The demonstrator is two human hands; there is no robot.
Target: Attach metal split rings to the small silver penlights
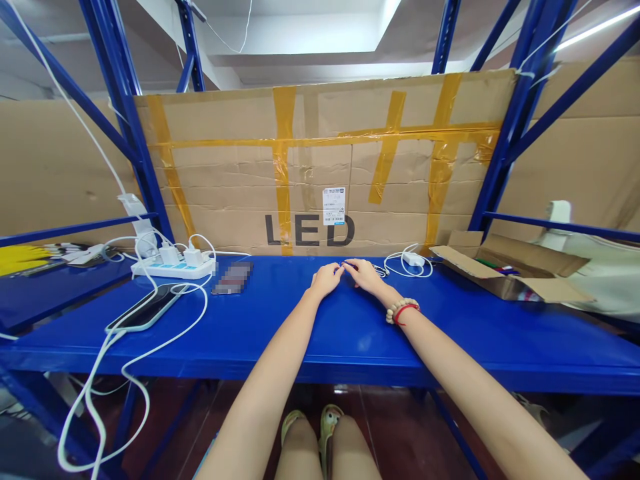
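Two hands, left hand (325, 280) and right hand (367, 275), curled fingertip-to-fingertip over a small dark piece (349, 266) far-centre on the surface (300, 333), grip unclear; cable (381, 271) trails off right, nearer the right hand.

Left hand (325, 279) and right hand (367, 275) bare, forearms sleeveless. Right wrist, centre-right of frame: pale bead bracelet (397, 308) plus thin red cord (406, 313). Bottom centre: bare knees, pale yellow-green open sandals (330, 419).
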